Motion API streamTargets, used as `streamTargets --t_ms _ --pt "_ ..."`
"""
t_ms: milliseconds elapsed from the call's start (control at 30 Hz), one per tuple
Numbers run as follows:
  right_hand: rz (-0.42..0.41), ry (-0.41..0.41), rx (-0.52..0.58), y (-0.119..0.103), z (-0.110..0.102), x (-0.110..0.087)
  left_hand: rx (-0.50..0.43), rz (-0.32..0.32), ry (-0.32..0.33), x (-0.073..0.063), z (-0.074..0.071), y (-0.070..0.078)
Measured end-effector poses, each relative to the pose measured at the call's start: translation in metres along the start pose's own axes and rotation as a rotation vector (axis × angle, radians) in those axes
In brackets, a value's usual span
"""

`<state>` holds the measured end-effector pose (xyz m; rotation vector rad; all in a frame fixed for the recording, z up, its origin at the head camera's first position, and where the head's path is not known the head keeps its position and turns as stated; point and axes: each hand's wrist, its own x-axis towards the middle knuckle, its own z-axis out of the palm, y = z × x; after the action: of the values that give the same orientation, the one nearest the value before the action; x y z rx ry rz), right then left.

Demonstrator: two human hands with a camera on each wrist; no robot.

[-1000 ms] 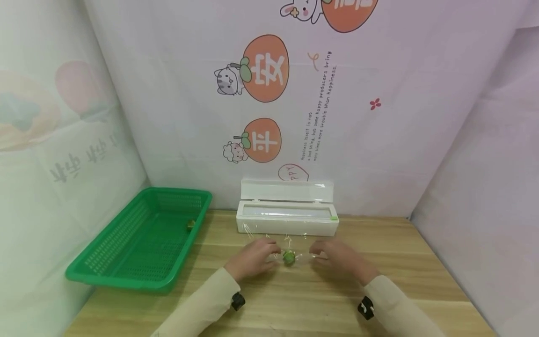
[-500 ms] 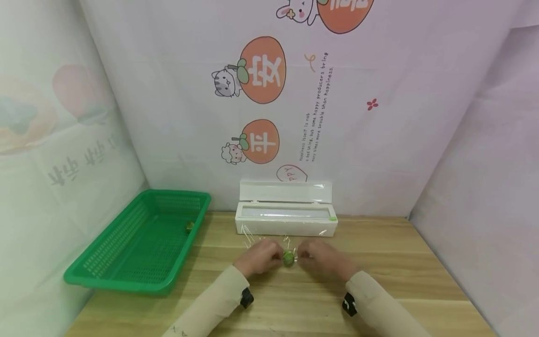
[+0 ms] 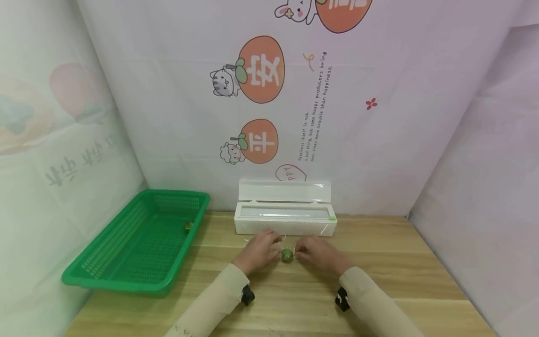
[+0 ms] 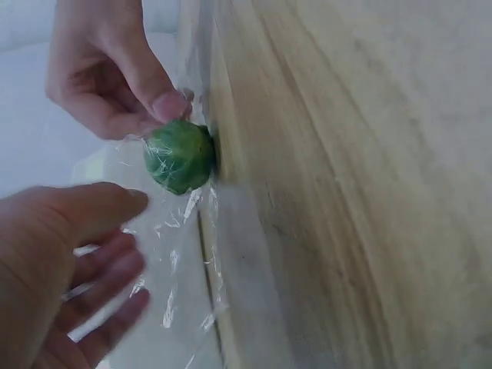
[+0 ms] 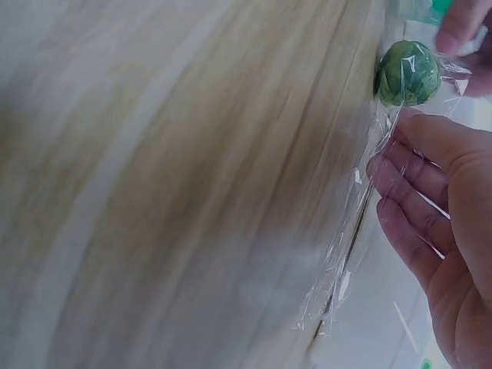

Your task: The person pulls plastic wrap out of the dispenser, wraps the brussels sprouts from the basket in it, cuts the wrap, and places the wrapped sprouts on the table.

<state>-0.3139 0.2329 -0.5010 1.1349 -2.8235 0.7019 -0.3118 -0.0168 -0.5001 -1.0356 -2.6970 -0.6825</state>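
Note:
A small Brussels sprout (image 3: 287,255) lies on the wooden table between my two hands, with clear cling film (image 4: 171,296) drawn over it. My right hand (image 3: 320,254) pinches the film close beside the sprout, its thumb against its curled fingers. On the other side, my left hand (image 3: 258,251) is held with thumb and fingers apart; in the left wrist view the fingers (image 4: 108,288) lie by the loose film, a short gap from the sprout. Wrinkled film (image 5: 346,254) also trails past the right fingertips in the right wrist view.
Behind the hands stands a white cling film dispenser (image 3: 286,226) with its lid raised. To the left is a green plastic basket (image 3: 120,284) holding another small wrapped-looking green ball (image 3: 188,226). White printed cloth (image 3: 370,154) walls the table at the back and sides.
Both hands have come inward toward the sprout from either side. The right hand has gathered film beside it, and the left fingers have since spread.

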Motion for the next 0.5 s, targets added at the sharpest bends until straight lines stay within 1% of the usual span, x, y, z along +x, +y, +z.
streamTargets --t_ms 67,100,200,267,333,500 --pt "0.003 -0.005 0.006 0.000 0.001 0.001 0.013 0.054 0.041 -0.003 0.000 0.004" --pt "0.004 -0.006 0.004 0.000 0.001 0.001 0.022 0.087 0.049 -0.004 0.000 0.006" --pt "0.002 -0.003 0.009 -0.001 0.000 0.002 0.079 0.200 0.053 -0.007 0.001 0.013" --pt "0.002 0.003 -0.003 -0.002 -0.001 0.002 0.111 0.239 0.037 -0.008 0.003 0.017" --pt "0.007 0.003 -0.012 -0.001 -0.001 0.002 0.143 0.250 0.031 -0.008 0.005 0.019" --pt "0.012 -0.016 -0.026 0.000 -0.001 0.003 0.178 0.205 0.027 -0.006 0.011 0.017"
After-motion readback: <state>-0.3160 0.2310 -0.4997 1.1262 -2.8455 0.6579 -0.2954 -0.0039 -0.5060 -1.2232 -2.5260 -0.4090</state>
